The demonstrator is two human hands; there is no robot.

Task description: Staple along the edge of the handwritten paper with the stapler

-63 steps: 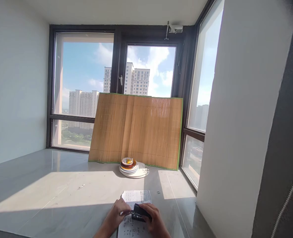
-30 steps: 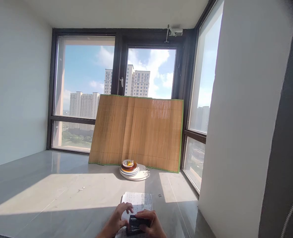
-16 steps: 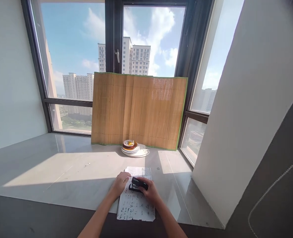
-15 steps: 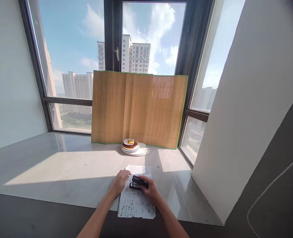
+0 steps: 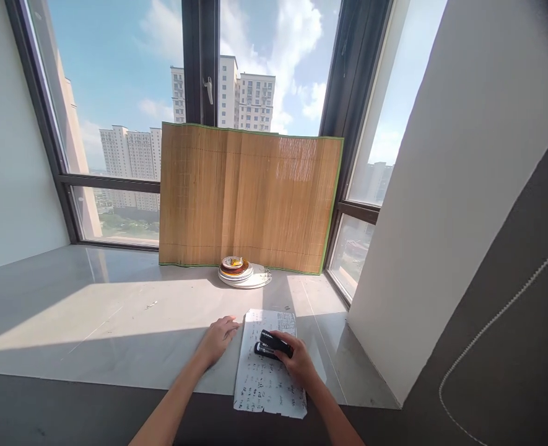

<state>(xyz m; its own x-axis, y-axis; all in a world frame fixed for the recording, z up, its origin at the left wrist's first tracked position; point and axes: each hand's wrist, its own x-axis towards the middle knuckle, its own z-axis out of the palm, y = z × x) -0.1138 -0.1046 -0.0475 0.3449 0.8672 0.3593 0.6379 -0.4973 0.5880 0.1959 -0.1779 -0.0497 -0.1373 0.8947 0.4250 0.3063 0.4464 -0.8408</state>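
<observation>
A black stapler (image 5: 265, 350) is in my right hand (image 5: 298, 360), gripped at its right end with the fingers wrapped round it. Its upper and lower arms stand apart at the left end. Beneath it lies a sheet of paper (image 5: 267, 387) covered in dark handwriting, with a ragged bottom edge that reaches past the front of the ledge. My left hand (image 5: 218, 339) rests on the ledge just left of the paper, fingers stretched out and holding nothing. The palm side of my right hand is hidden.
Behind the paper, a stack of small plates (image 5: 234, 271) sits on a white oval board (image 5: 259, 279). A bamboo mat (image 5: 250, 198) leans against the window. Small scraps (image 5: 152, 305) lie on the tiled ledge (image 5: 129, 353). A white wall (image 5: 408, 235) slopes up at right.
The paper has slid to the right, along with my right hand and the stapler. My left hand has come off the paper onto the ledge. The whole view has shifted slightly.
</observation>
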